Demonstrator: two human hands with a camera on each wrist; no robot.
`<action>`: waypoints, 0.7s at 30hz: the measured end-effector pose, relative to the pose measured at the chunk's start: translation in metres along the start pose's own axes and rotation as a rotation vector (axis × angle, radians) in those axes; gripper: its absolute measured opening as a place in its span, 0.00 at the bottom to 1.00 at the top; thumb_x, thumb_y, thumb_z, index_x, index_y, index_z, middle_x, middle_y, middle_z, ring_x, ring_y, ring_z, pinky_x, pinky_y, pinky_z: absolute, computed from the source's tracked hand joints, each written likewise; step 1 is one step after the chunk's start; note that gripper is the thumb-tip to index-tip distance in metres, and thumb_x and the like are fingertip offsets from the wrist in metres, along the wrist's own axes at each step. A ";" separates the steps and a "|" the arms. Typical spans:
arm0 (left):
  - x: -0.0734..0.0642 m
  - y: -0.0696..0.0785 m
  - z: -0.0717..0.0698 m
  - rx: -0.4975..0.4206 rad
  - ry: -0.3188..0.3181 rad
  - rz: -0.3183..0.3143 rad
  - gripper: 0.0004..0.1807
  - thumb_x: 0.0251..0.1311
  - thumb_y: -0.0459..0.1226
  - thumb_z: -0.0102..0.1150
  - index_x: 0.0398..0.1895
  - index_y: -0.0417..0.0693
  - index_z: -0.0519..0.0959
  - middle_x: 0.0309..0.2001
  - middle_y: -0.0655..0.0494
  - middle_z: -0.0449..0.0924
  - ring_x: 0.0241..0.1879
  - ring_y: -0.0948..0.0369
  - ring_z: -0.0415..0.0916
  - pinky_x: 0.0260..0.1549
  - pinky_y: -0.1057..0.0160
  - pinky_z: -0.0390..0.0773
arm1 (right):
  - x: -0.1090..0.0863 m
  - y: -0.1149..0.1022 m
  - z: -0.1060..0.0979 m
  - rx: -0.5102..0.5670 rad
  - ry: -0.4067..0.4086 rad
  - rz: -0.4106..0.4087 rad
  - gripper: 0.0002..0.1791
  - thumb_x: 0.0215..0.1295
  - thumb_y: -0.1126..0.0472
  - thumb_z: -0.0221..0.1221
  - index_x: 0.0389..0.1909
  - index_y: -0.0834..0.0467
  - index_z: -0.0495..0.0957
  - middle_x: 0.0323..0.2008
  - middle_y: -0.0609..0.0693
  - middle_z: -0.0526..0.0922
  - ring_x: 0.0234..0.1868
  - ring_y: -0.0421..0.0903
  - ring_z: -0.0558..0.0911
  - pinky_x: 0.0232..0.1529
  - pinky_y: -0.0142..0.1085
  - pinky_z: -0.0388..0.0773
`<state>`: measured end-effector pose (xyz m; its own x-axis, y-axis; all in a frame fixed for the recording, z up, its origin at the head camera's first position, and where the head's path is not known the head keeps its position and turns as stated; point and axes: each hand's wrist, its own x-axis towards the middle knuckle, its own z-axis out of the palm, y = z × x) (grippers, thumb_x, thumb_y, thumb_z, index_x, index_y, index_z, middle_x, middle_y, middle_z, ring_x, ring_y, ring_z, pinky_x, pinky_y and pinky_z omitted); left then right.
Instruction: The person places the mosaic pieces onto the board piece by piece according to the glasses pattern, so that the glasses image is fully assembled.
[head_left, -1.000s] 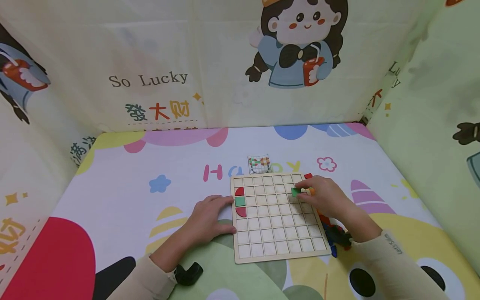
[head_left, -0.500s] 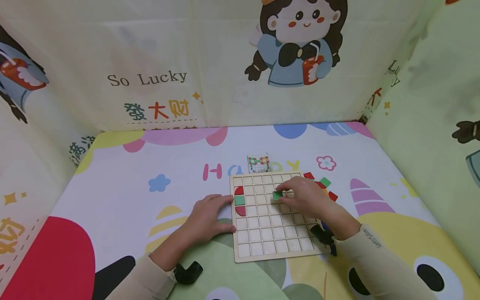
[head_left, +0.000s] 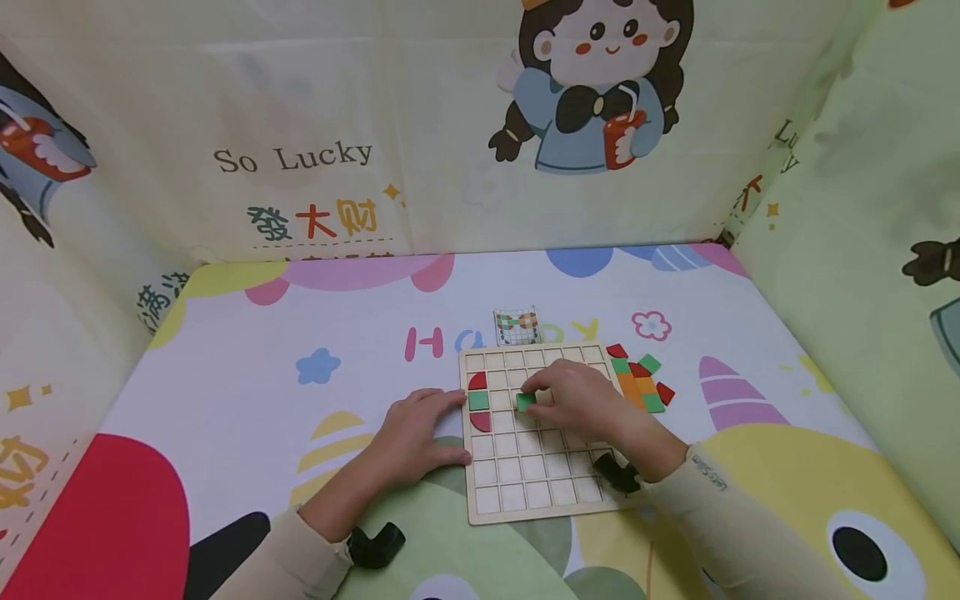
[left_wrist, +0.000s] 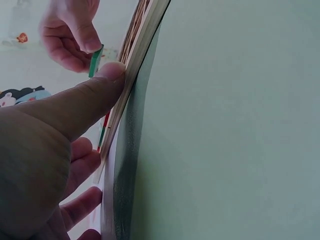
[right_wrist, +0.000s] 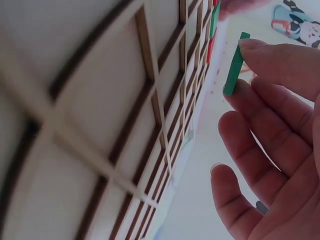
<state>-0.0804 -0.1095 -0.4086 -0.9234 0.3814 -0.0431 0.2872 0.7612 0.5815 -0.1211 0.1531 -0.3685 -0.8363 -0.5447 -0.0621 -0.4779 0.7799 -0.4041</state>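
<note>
A wooden grid board [head_left: 512, 498] lies on the printed tablecloth. In its left column sit a green square tile [head_left: 478, 401] and two red curved-edged tiles, one above [head_left: 477, 381] and one below [head_left: 481, 422]. My right hand [head_left: 585, 406] pinches another green square tile [head_left: 525, 403] between thumb and fingers over the upper middle of the board. In the right wrist view that tile [right_wrist: 236, 65] is tilted on edge, apart from the grid. My left hand [head_left: 415, 439] touches the board's left edge with thumb and fingertips, its fingers fairly straight.
Loose red, green and orange tiles [head_left: 643, 386] lie beside the board's upper right edge. A small card [head_left: 517, 326] with a coloured grid pattern lies just beyond the board's far edge. Printed cloth walls [head_left: 435, 125] stand behind and at both sides.
My right hand has moved left across the board with the green tile, from near its right edge to the upper middle, uncovering the loose tiles. My left hand has stayed at the left edge.
</note>
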 end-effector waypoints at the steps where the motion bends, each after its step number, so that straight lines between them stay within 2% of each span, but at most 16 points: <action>1: 0.000 0.000 0.000 0.001 0.000 -0.001 0.42 0.47 0.51 0.78 0.67 0.49 0.74 0.63 0.54 0.74 0.66 0.50 0.64 0.62 0.41 0.63 | 0.001 -0.001 0.001 0.002 -0.001 -0.004 0.13 0.64 0.56 0.67 0.47 0.54 0.87 0.42 0.45 0.85 0.47 0.48 0.80 0.49 0.44 0.78; 7: 0.000 0.001 0.000 -0.002 0.000 0.000 0.42 0.47 0.51 0.78 0.67 0.49 0.74 0.63 0.54 0.74 0.66 0.49 0.64 0.62 0.41 0.62 | 0.004 -0.008 0.007 0.014 -0.012 -0.037 0.12 0.63 0.56 0.68 0.46 0.54 0.87 0.41 0.44 0.85 0.47 0.47 0.80 0.51 0.44 0.77; 14: 0.000 0.001 -0.001 0.011 0.001 0.003 0.42 0.47 0.51 0.78 0.67 0.49 0.75 0.63 0.54 0.75 0.66 0.49 0.64 0.61 0.41 0.63 | 0.008 -0.015 0.013 -0.023 -0.026 -0.046 0.12 0.63 0.54 0.69 0.45 0.53 0.87 0.37 0.40 0.84 0.43 0.43 0.78 0.46 0.40 0.77; 21: 0.000 0.000 0.000 0.011 0.007 0.014 0.42 0.47 0.51 0.79 0.66 0.49 0.75 0.62 0.54 0.75 0.66 0.49 0.65 0.61 0.41 0.63 | 0.010 -0.018 0.016 -0.045 -0.051 -0.071 0.11 0.63 0.55 0.69 0.44 0.52 0.88 0.37 0.39 0.84 0.42 0.43 0.78 0.46 0.39 0.76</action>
<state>-0.0805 -0.1098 -0.4084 -0.9209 0.3886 -0.0294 0.3031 0.7617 0.5726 -0.1163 0.1287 -0.3765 -0.7856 -0.6133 -0.0820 -0.5480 0.7512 -0.3680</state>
